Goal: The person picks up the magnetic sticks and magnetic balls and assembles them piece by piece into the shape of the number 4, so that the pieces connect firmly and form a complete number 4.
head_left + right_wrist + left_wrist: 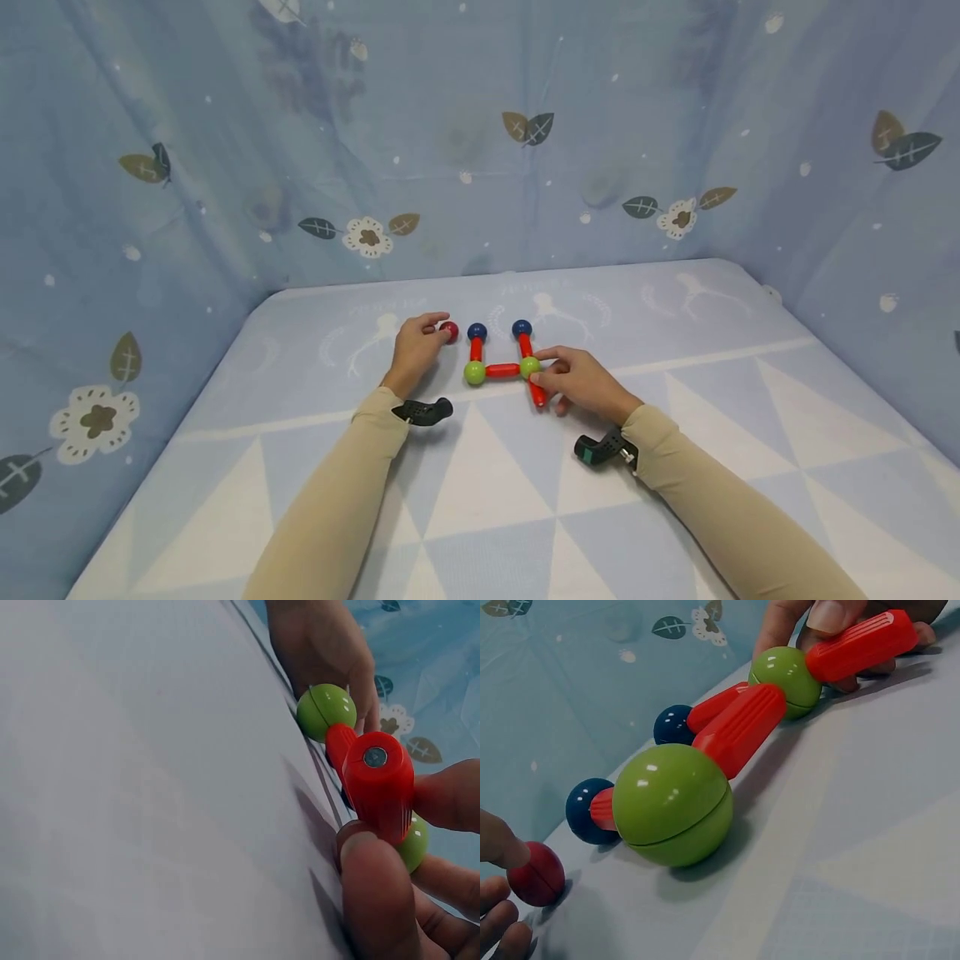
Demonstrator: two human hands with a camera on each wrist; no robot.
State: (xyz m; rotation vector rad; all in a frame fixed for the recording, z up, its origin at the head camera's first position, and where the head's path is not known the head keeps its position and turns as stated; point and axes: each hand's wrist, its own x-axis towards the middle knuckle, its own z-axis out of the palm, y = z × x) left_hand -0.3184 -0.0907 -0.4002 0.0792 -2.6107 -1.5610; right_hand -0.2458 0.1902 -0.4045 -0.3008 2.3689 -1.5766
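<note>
My left hand [418, 348] has its thumb and fingers about a dark red ball [449, 332], which rests on the cloth; part of the ball is covered by a digit [502, 844]. To its right lies a magnetic building piece of balls and rods. A red rod [502, 370] joins the left green ball [475, 372] to the right green ball [529, 367]. From each green ball another red rod runs back to a blue ball [477, 332]. My right hand [581, 382] pinches the right green ball and the red rod [379, 780] sticking out toward me, whose metal end shows.
A patterned cloth [495, 500] of pale triangles covers the table. Blue curtains [450, 167] with leaves and flowers stand behind it and at both sides. Each wrist wears a small black camera mount [423, 412].
</note>
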